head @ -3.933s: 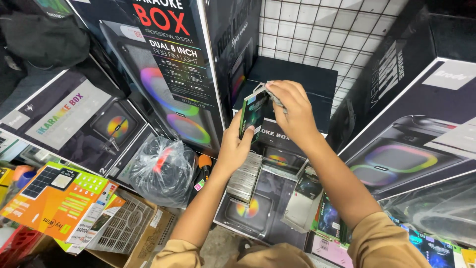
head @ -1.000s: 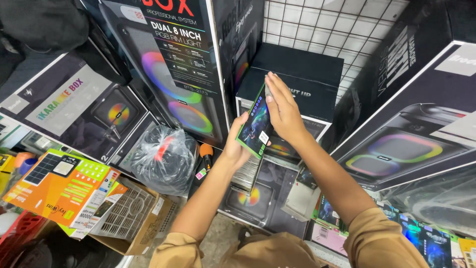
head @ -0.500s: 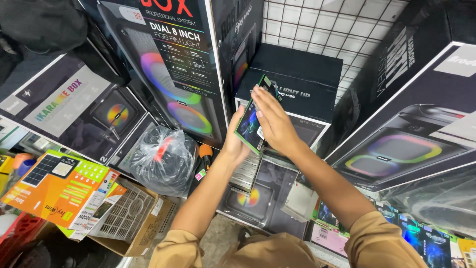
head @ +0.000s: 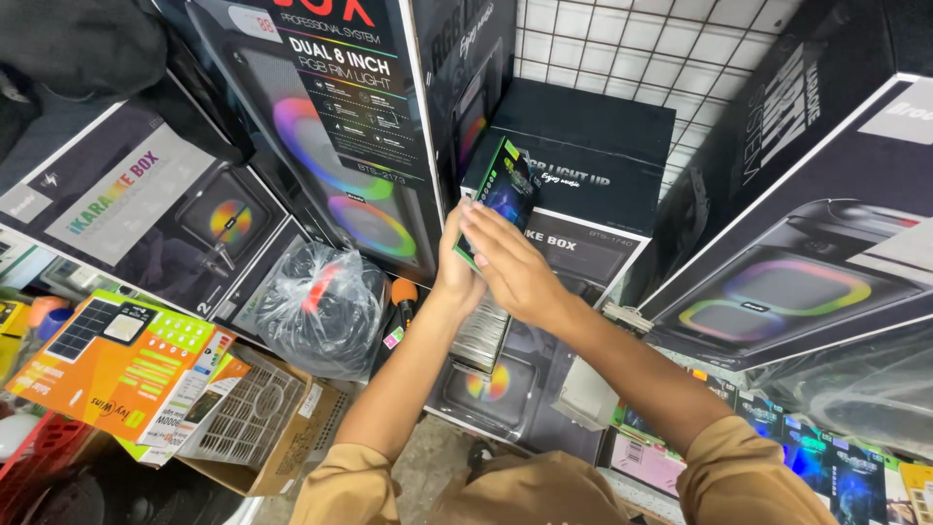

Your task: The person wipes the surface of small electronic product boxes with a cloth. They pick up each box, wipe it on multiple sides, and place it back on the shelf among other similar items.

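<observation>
A small flat dark box with a green edge (head: 505, 190) stands upright between my two hands, in front of a black speaker carton (head: 583, 146). My left hand (head: 455, 267) grips its lower left side from behind. My right hand (head: 510, 264) lies flat against its front, fingers stretched out, covering the lower half. Below my hands a stack of similar thin boxes (head: 483, 335) rests on another speaker carton (head: 501, 384).
Tall speaker cartons (head: 350, 126) stand left and right (head: 807, 253). A white wire grid (head: 641, 49) is at the back. A clear plastic bag with a red item (head: 316, 306), an orange box (head: 107, 355) and an open cardboard box (head: 258, 428) lie lower left.
The small box has been turned upright and lifted slightly toward the black carton. My right hand slid down over its front face.
</observation>
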